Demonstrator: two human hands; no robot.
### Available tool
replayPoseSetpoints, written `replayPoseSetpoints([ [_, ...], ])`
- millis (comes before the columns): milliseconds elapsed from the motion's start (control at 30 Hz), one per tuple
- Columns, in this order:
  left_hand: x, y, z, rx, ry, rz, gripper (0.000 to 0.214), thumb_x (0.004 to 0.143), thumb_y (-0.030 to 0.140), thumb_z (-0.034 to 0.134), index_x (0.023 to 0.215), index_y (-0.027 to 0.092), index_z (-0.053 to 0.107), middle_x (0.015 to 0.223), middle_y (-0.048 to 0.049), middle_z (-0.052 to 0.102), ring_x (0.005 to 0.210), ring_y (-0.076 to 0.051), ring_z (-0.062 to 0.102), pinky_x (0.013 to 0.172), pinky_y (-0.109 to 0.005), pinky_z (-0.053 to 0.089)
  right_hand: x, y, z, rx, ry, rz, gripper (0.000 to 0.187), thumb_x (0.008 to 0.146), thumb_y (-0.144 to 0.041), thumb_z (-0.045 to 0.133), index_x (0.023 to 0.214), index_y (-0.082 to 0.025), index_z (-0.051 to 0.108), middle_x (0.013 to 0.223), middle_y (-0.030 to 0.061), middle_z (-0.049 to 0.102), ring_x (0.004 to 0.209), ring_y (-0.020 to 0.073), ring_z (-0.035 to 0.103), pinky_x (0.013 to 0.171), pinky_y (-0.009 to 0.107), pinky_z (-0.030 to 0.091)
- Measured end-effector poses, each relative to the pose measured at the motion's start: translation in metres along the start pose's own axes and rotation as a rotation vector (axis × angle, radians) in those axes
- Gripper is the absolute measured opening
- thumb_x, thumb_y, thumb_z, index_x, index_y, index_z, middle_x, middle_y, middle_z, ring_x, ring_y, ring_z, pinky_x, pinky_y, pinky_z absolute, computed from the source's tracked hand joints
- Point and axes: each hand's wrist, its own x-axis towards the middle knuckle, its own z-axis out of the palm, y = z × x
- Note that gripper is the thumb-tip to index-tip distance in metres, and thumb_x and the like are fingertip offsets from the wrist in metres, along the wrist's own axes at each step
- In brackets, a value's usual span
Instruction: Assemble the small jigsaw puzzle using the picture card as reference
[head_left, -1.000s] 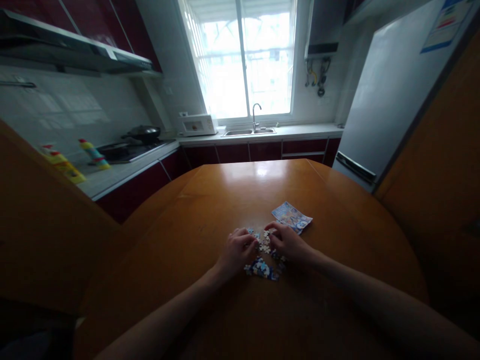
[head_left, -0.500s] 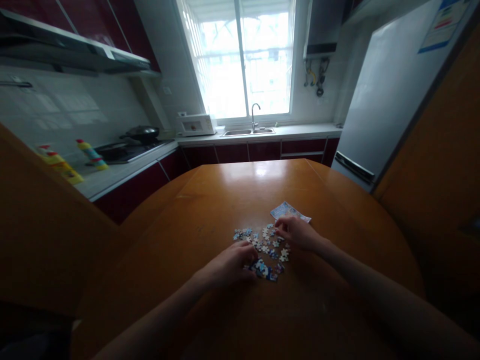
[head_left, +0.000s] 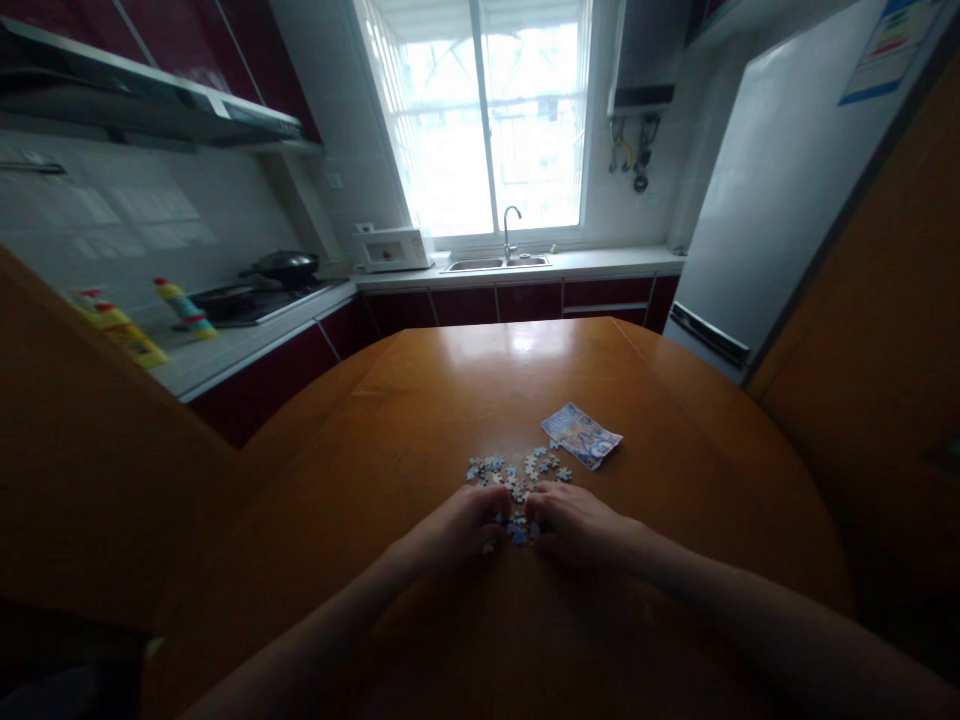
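Note:
Small jigsaw puzzle pieces (head_left: 491,468) lie in a loose heap on the wooden table, some face up in blue and white. My left hand (head_left: 465,520) is closed, its curled fingers and thumb on the left side of a blue cluster of puzzle pieces (head_left: 518,530). From the right, my right hand (head_left: 574,518) pinches at the same cluster, thumb below and fingers above. Both sets of fingertips are partly hidden, as is some of the cluster. Beyond the heap, to the right, a printed picture sheet (head_left: 582,434) lies flat.
The rounded wooden table (head_left: 360,450) reaches toward a counter with a sink (head_left: 480,265) and a microwave (head_left: 394,249). Yellow bottles (head_left: 184,308) and a stove with a dark pan (head_left: 285,267) are at left. A grey refrigerator (head_left: 780,180) stands at right.
My right hand has come from beside the picture sheet down and left to the blue cluster, uncovering the sheet. My left hand stays at the cluster with little shift.

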Motion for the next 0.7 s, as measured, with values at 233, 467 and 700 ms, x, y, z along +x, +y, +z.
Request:
replayPoseSetpoints([
  [233, 0.008, -0.008, 0.003, -0.082, 0.072, 0.072, 0.02, 0.085, 0.018, 0.057, 0.084, 0.017, 0.077, 0.087, -0.0066, 0.072, 0.081, -0.018, 0.066, 0.075, -0.026, 0.05, 0.004, 0.01, 0.01, 0.023, 0.088, -0.008, 0.008, 0.081, -0.014, 0.059, 0.079, -0.018, 0.066, 0.088, 0.0069, 0.067, 0.079, 0.0177, 0.059, 0.069, 0.026, 0.038],
  [467, 0.012, -0.021, 0.007, -0.302, 0.163, -0.014, 0.034, 0.087, 0.025, 0.058, 0.117, 0.015, 0.069, 0.101, -0.0102, 0.076, 0.093, -0.023, 0.07, 0.085, -0.034, 0.054, 0.012, 0.019, 0.002, 0.135, 0.199, 0.099, 0.015, 0.083, -0.01, 0.058, 0.08, -0.018, 0.07, 0.076, 0.0041, 0.068, 0.071, 0.0164, 0.059, 0.067, 0.026, 0.04],
  [700, 0.015, -0.01, 0.011, -0.531, 0.176, -0.073, 0.036, 0.082, 0.044, 0.071, 0.099, 0.012, 0.069, 0.088, -0.0101, 0.075, 0.075, -0.02, 0.071, 0.073, -0.03, 0.056, 0.014, 0.013, 0.005, 0.209, 0.53, 0.05, 0.014, 0.086, -0.024, 0.068, 0.098, -0.018, 0.07, 0.098, 0.008, 0.068, 0.095, 0.0216, 0.06, 0.085, 0.032, 0.045],
])
